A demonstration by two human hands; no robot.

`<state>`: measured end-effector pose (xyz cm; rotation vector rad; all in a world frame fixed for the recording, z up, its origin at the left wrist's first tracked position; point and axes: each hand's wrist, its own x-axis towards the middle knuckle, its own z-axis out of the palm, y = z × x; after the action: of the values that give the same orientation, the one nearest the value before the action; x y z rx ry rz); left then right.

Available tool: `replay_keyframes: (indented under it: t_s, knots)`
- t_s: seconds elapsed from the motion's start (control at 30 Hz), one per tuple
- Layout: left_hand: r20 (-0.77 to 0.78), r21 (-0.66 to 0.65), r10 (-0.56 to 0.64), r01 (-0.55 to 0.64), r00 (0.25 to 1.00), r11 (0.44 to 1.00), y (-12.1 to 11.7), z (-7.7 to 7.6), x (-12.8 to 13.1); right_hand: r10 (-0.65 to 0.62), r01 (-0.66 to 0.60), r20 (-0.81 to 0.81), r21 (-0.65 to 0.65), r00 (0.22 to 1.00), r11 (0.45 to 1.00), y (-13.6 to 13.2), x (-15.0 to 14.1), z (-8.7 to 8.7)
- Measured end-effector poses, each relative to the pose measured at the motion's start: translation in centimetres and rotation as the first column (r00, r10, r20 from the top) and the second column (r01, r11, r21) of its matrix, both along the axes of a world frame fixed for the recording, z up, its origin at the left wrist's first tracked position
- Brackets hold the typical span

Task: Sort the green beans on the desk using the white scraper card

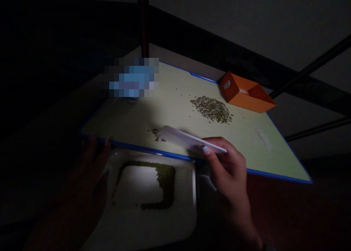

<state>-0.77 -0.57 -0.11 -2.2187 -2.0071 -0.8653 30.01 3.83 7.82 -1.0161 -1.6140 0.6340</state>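
In my right hand (229, 163) is a flat white plastic scraper (189, 139), pinched between thumb and fingers and tilted over the pale board (131, 123). Its far end touches the board beside a few small dark grains (157, 134). A larger pile of greenish-brown grains (212, 109) lies further back. Below the board's blue near edge sits a white tray (182, 207), with green grains (166, 178) gathered along its inner sides. My left hand (93, 170), dim in shadow, is at the tray's left rim, fingertips near the board's edge; its grip is hard to see.
An orange open box (246, 93) rests at the board's back right. A whitish powdery streak (262, 138) lies on the right. Something blue, pixelated (134, 79), stands at the back left. Dark metal bars (315, 64) cross behind the board. The surroundings are dark.
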Motion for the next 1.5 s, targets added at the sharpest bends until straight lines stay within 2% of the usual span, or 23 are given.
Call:
replay_keyframes:
  t_s: [0.17,0.3,0.57,0.73,0.97,1.2,1.3,1.5]
  knots:
    - [0.046,-0.011,0.037,-0.037,0.998,0.999,0.0,0.0,0.1,-0.061,0.061,-0.039,0.010,0.997,0.998,-0.5,0.2,-0.1]
    - [0.046,-0.023,0.002,-0.001,0.999,1.000,-0.1,0.1,0.2,-0.149,0.151,-0.105,0.015,0.983,0.988,-1.1,0.1,0.3]
    - [0.083,-0.041,0.043,-0.039,0.996,0.998,0.0,0.2,0.4,-0.157,0.157,0.001,-0.025,0.988,0.987,-1.8,-0.2,0.3]
    - [0.055,-0.068,0.041,-0.037,0.998,0.997,-0.1,0.0,0.2,-0.247,0.248,-0.056,0.000,0.967,0.969,-1.3,0.5,0.0]
    - [0.026,-0.036,0.024,-0.023,0.999,0.999,0.0,-0.2,0.1,-0.364,0.366,-0.093,0.003,0.927,0.931,-0.3,2.3,-0.7]
    - [0.045,-0.038,0.045,-0.044,0.998,0.998,0.2,-0.2,0.1,-0.455,0.479,-0.251,0.043,0.855,0.877,-0.2,2.3,-0.4]
    - [0.055,-0.036,0.035,-0.033,0.998,0.999,0.0,-0.1,0.1,-0.420,0.440,-0.276,0.011,0.865,0.898,-0.8,1.5,-0.4]
    - [0.056,-0.023,0.033,-0.032,0.998,0.999,0.0,0.1,0.4,-0.346,0.336,-0.194,-0.084,0.918,0.938,-1.1,-0.2,-0.5]
